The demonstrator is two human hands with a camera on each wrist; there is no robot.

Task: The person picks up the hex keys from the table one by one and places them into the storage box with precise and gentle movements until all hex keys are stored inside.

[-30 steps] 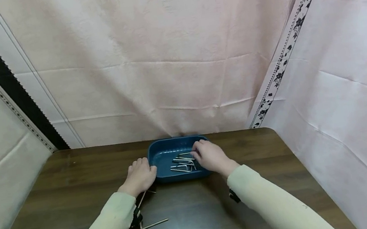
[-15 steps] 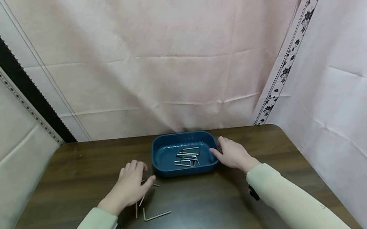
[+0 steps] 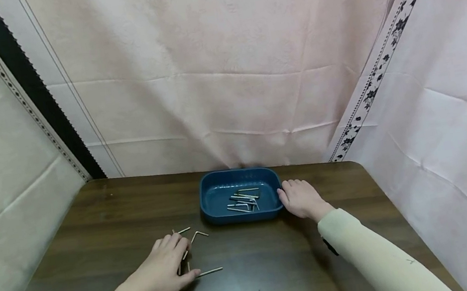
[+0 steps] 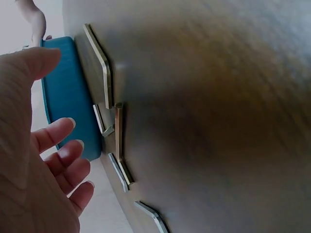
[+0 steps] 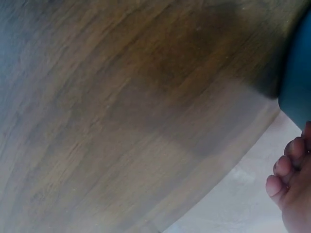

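Observation:
My left hand [image 3: 162, 272] hovers over several loose L-shaped hex keys [image 3: 209, 272] on the table, its fingers spread and loosely bent. In the left wrist view a gap shows between thumb and fingers, and the hex keys [image 4: 119, 133] lie apart from the fingertips. A blue rectangular tray [image 3: 244, 218] stands near the table's back edge, with several more hex keys [image 3: 243, 197] heaped in its right half. At its right end my right hand [image 3: 302, 199] holds the rim with curled fingers. The right wrist view shows those fingers [image 5: 283, 167] by the tray's corner; the thumb is hidden there.
The brown wooden table [image 3: 254, 283] has rounded back corners. A pale curtain [image 3: 225, 91] hangs right behind it, and more cloth hangs at both sides. The tray stands close to the back edge.
My left hand has left the tray's left end and moved nearer, over the loose hex keys. My right hand has gone from the hex keys inside the tray to its right rim.

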